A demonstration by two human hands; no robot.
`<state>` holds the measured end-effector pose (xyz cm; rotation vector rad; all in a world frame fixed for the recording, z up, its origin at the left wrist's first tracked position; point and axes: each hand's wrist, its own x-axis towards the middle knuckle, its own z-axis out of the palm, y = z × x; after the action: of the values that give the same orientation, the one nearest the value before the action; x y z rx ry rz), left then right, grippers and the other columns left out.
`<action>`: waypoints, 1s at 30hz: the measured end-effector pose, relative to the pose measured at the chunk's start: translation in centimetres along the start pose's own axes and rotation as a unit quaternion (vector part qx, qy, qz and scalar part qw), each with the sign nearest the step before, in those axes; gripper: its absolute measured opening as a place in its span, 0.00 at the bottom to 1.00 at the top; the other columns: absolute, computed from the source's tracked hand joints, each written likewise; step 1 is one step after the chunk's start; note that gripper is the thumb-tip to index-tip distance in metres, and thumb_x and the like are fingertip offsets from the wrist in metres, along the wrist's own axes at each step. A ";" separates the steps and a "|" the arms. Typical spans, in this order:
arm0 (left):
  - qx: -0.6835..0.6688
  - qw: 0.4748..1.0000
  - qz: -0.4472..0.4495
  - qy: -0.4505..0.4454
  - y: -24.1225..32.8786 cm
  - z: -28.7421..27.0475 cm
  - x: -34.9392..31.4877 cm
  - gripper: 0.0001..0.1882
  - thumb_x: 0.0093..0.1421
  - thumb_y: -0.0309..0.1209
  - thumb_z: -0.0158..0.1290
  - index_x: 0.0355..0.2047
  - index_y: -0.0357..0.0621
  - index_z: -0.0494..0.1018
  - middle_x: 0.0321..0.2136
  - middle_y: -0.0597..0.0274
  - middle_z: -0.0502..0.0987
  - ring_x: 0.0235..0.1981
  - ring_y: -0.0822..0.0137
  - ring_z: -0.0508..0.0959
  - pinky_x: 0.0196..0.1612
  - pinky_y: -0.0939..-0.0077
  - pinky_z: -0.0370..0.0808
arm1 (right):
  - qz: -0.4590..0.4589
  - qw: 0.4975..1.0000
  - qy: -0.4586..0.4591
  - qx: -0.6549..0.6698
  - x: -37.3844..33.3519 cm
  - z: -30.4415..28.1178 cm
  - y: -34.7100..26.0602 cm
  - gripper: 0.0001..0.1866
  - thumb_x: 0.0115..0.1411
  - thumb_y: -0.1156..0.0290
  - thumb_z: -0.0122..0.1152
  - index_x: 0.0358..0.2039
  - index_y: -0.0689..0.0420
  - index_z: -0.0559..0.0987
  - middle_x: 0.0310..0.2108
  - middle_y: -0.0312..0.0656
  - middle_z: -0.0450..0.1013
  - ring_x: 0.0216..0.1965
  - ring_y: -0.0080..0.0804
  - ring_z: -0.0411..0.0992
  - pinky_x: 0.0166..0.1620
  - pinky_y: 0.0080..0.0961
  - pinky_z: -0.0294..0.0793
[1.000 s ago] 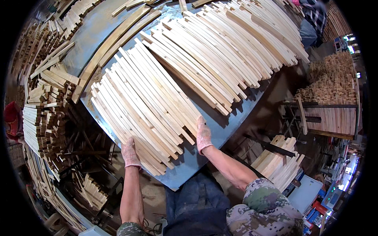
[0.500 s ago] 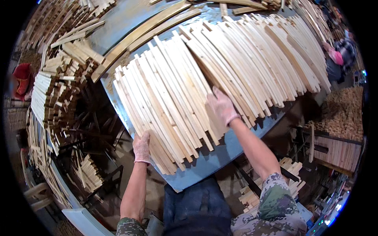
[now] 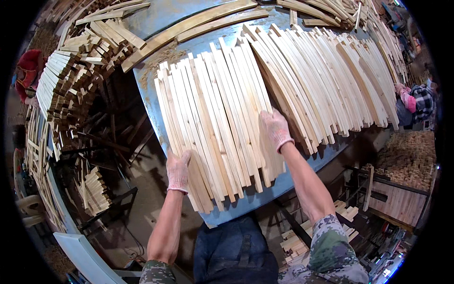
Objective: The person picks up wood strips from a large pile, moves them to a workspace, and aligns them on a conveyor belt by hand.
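Observation:
Pale wooden strips (image 3: 215, 128) lie side by side on a blue tabletop (image 3: 236, 208), their near ends uneven. In a thin pinkish-white glove, my left hand (image 3: 178, 171) grips the outer left edge of this group, thumb over the top. My gloved right hand (image 3: 277, 128) holds the group's right edge, fingers bent around the last strips. Between my two hands the strips are pressed together. A dark wedge-shaped gap separates them from a second row of wooden strips (image 3: 326, 85) on the right. My fingertips are partly hidden by the wood.
Two long boards (image 3: 198, 21) lie across the table's far side, beside sawdust (image 3: 163, 59). A stack of cut lumber (image 3: 75, 90) stands at the left. Another person (image 3: 418, 102) in a checked sleeve and pink glove is at the right end. More strips (image 3: 302, 236) lie below the table.
The gap between the gripped group and the right row has widened. My right hand has moved with the group's right edge, and both hands keep their hold. The whole view has shifted somewhat.

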<state>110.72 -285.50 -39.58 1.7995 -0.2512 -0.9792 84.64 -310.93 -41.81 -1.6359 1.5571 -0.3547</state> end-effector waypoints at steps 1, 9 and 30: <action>-0.001 1.000 -0.016 0.003 0.1 -0.6 -1.2 0.31 0.63 0.32 0.60 0.63 0.30 0.68 0.51 0.47 0.81 0.49 0.58 0.82 0.56 0.64 0.78 | 0.005 1.000 -0.007 0.023 -1.7 0.0 0.3 0.32 0.67 0.49 0.58 0.58 0.65 0.79 0.57 0.62 0.77 0.61 0.60 0.74 0.63 0.44 0.72; -0.033 0.996 -0.080 -0.031 -6.8 -5.8 -13.2 0.36 0.63 0.35 0.59 0.68 0.31 0.67 0.55 0.46 0.81 0.53 0.57 0.82 0.58 0.64 0.78 | 0.107 0.988 0.008 0.109 -20.2 -1.3 6.8 0.24 0.69 0.58 0.61 0.57 0.63 0.79 0.50 0.52 0.81 0.50 0.46 0.79 0.55 0.38 0.76; -0.238 0.952 -0.133 -0.140 -17.4 -9.8 -16.8 0.52 0.64 0.62 0.61 0.76 0.43 0.55 0.67 0.53 0.68 0.62 0.59 0.75 0.62 0.60 0.77 | 0.208 0.929 -0.075 0.297 -30.6 -3.2 16.7 0.28 0.76 0.59 0.56 0.69 0.63 0.69 0.57 0.39 0.74 0.55 0.27 0.73 0.60 0.28 0.74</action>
<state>102.30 -261.32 -44.59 1.2697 0.0583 -1.3593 65.04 -281.90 -41.67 -0.8243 1.4465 -0.4082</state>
